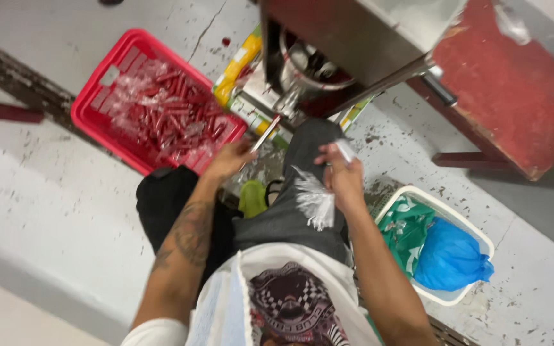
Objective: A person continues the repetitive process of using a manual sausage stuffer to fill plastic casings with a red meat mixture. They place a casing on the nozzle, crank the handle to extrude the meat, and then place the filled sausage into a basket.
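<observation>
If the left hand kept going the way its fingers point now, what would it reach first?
The left hand points up and right, pinching a thin tube. Straight on, it would likely first meet the metal spout at the machine's base, though depth is hard to judge. The red basket lies off to its left.

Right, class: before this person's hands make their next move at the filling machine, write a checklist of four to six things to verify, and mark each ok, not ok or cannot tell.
1. Left hand holds a thin tube at the machine's spout: ok.
2. Right hand grips a bundle of clear empty sleeves: ok.
3. Red basket of filled red tubes sits beside the left hand, with room left: ok.
4. Tube fully filled: cannot tell.
5. Floor free of spills: not ok, spatters show.
6. White basket holds green and blue bags, apart from the hands: ok.
</observation>
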